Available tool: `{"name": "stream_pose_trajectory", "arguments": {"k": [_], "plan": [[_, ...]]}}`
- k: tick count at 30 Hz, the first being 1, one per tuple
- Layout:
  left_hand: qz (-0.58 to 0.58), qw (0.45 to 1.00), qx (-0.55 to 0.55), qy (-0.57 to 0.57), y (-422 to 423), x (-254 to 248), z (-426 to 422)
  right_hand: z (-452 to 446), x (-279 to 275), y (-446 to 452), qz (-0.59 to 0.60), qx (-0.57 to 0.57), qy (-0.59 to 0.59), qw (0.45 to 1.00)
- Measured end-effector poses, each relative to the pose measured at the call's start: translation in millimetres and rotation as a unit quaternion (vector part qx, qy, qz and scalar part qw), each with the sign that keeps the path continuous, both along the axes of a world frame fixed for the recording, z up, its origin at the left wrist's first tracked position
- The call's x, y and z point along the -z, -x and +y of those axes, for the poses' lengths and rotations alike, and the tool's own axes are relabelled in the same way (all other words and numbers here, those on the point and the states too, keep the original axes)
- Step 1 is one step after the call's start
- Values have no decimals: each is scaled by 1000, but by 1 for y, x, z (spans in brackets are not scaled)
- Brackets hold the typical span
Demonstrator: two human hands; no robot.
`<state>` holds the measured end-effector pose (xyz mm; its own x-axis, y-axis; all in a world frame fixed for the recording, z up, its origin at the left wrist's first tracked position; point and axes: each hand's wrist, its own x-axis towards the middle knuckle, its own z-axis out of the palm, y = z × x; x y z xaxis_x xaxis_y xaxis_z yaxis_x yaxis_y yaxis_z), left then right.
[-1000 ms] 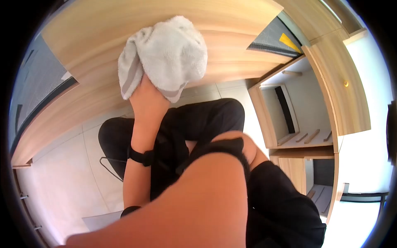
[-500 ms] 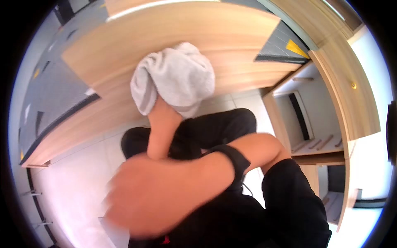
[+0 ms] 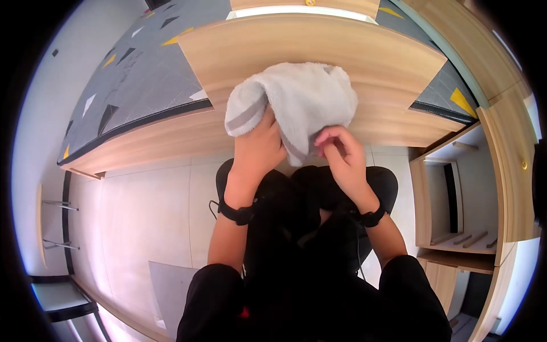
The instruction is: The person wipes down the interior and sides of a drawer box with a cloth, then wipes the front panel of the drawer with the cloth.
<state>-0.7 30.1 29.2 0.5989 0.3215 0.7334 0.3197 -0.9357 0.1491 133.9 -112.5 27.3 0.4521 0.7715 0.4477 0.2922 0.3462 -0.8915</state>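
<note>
A light grey, fluffy cloth [image 3: 313,97] with a darker edge band lies bunched over the front of a wooden board [image 3: 239,51]. My left hand [image 3: 259,145] is partly under the cloth's left side, its fingers wrapped in the folds and largely hidden. At the cloth's lower right edge is my right hand [image 3: 343,157], fingers curled with thumb and fingertips close together at the hem. Both wrists wear black bands.
A grey patterned surface [image 3: 154,74] with yellow, white and black shapes stretches behind the board. Open wooden shelving [image 3: 421,205] stands at the right. Pale floor tiles [image 3: 137,211] and a grey sheet [image 3: 171,290] are at the lower left.
My right hand, earlier crossed over to the left near the camera, has swung right and forward to the cloth's edge. The view has shifted, and the cloth looks more spread out.
</note>
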Motion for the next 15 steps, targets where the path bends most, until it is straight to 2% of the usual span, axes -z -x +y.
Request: {"name": "stream_pose_trajectory", "arguments": {"k": [3, 4, 7, 8, 9, 10, 11, 12, 13, 14, 15], "plan": [[-12, 999, -12, -48, 2, -5, -9, -5, -1, 3, 53, -17, -22, 998], [-12, 1000, 14, 6, 2, -3, -13, -8, 0, 4, 55, -17, -22, 998], [12, 970, 123, 211, 3, 2, -40, -14, 11, 1, -127, 33, 74, 989], [29, 985, 134, 101, 0, 9, -48, -15, 21, -2, -186, 58, 109, 975], [20, 978, 180, 106, -1, 6, -63, -20, 12, -2, -355, 101, 24, 929], [-8, 937, 226, 267, -3, 3, -81, -23, 4, -2, -511, 142, -62, 846], [6, 904, 252, 344, 0, 0, -95, -23, 4, -4, -511, 143, -67, 845], [-27, 891, 308, 333, -17, 16, -101, -24, 5, -7, -299, 98, -77, 946], [-44, 907, 349, 231, -31, 29, -109, -23, 6, -11, -71, 44, -80, 993], [-60, 911, 387, 130, -39, 39, -115, -24, 7, -14, 161, -13, -76, 984], [-60, 911, 386, 131, -40, 44, -116, -26, 5, -11, 386, -68, -65, 918]]}}
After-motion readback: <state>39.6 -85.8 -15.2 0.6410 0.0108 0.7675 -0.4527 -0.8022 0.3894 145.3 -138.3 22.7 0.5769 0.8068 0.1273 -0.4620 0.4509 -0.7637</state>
